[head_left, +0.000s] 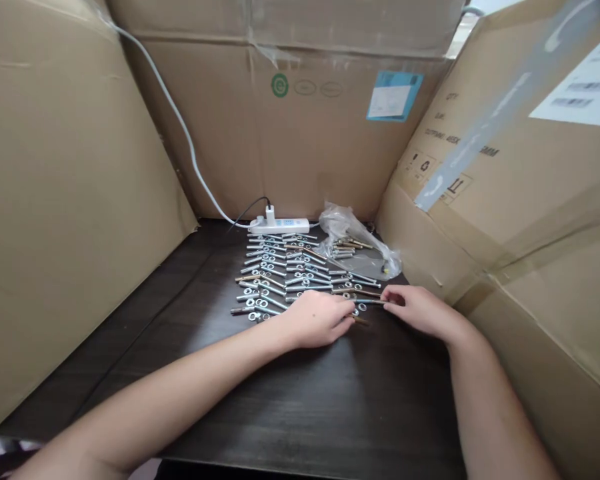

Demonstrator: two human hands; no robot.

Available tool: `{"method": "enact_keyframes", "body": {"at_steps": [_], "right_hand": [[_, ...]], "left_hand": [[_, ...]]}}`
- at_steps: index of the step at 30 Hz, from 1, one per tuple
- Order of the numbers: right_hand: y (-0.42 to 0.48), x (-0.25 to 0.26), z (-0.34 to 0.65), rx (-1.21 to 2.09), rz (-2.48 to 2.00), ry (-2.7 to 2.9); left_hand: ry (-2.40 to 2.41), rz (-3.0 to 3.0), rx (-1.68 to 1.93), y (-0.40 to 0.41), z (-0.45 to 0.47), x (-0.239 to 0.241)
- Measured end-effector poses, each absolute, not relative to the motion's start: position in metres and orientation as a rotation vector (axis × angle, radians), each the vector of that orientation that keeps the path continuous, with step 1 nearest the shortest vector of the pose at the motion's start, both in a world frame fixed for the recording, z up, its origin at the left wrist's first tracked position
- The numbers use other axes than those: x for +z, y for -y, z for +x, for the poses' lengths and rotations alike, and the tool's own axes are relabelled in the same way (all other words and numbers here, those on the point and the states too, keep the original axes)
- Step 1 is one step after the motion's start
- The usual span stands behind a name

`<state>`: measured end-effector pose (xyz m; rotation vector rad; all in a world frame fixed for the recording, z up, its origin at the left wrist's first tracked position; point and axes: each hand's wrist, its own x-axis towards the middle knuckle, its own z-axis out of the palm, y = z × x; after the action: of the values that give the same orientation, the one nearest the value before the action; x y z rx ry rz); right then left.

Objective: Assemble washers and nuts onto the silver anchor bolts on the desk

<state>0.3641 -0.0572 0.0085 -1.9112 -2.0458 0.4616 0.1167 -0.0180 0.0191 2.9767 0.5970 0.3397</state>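
Note:
Several metal bolts with washers (275,273) lie in rows on a dark wooden table (300,400). My left hand (317,319) rests knuckles up at the near end of the rows, fingers curled over the end of one bolt (370,302). My right hand (420,310) pinches the other end of that same bolt between thumb and fingertips. A second brownish bolt pokes out under my left fingers. Both forearms reach in from the near edge.
A clear plastic bag (360,243) with more bolts lies at the back right. A white power strip (279,225) with a plugged charger and white cable sits against the back. Large cardboard boxes (70,187) wall the table on three sides.

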Motion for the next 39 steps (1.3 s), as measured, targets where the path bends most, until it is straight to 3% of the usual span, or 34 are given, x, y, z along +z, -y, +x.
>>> {"method": "enact_keyframes", "body": {"at_steps": [31,39], "right_hand": [[0.055,0.012,0.359,0.539,-2.119,1.965],[0.055,0.011,0.355,0.448,-2.053,1.95]], "left_hand": [[-0.713,3.147,0.39,0.008,0.159,-0.004],[-0.337,3.193,0.321,0.049,0.174,-0.015]]}}
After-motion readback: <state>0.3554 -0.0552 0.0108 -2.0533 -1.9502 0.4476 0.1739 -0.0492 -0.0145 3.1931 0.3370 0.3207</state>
